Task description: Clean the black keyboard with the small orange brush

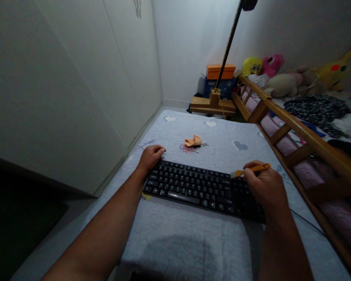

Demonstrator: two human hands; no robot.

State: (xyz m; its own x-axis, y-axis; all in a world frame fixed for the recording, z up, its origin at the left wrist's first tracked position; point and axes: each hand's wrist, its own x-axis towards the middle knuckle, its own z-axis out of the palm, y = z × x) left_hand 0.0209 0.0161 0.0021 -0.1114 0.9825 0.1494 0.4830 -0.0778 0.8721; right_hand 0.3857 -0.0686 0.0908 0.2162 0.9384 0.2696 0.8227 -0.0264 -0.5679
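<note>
A black computer keyboard (190, 185) lies slightly slanted on a pale blue quilted cover. At its far left corner rests my left hand (151, 157), fingers curled together against the keyboard's edge. My right hand (265, 185) is closed around a small brush (259, 168) with an orange handle. The brush's pale bristles touch or hover just over the top row of keys, right of the middle; I cannot tell which. My right hand and forearm hide part of the number pad. Beyond the keyboard lies a crumpled orange cloth (193, 140) with thin metal-tipped tools (204, 144) beside it.
The quilted cover (175, 242) spreads under everything. A keyboard cable (307, 222) runs off to the right. A wooden bed rail (292, 121) borders the right side, with plush toys behind. White cabinet doors (76, 86) stand left. A wooden stand (213, 102) and boxes (220, 72) are at the back.
</note>
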